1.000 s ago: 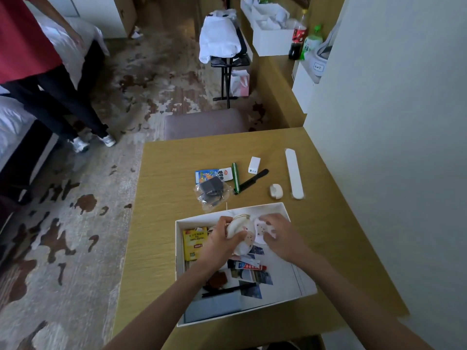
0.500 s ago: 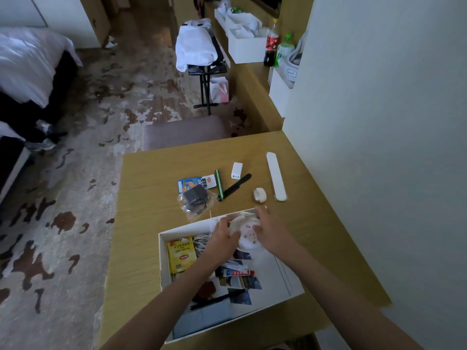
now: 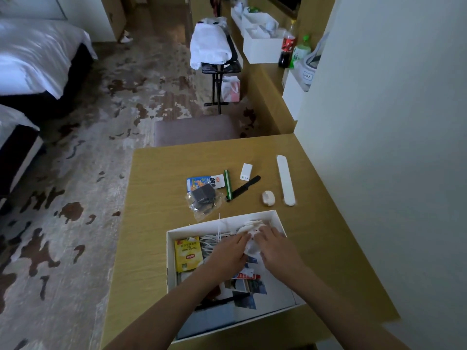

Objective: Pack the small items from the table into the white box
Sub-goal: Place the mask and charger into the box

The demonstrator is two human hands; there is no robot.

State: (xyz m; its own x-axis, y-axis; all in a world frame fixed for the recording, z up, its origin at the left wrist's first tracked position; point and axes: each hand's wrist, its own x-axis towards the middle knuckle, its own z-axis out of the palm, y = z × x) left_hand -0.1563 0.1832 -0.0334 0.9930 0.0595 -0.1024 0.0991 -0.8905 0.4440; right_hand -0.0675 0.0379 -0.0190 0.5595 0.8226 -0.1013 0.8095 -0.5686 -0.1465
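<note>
I am pressing both hands, left hand [image 3: 228, 251] and right hand [image 3: 274, 246], fingers loosely curled around a white bundle [image 3: 250, 229], which is sitting in the far corner of the white box [image 3: 171, 271] on the surface [image 3: 156, 198].

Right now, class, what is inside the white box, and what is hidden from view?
Inside the white box: a yellow tea packet, white cords, printed photos and a white bundle under the left hand and right hand. The forearms cover whatever lies beneath them.

Wooden table [image 3: 156, 223] with white box [image 3: 276, 219], bagged adapter [image 3: 203, 198], comb [image 3: 246, 186], white stick [image 3: 285, 179].
</note>
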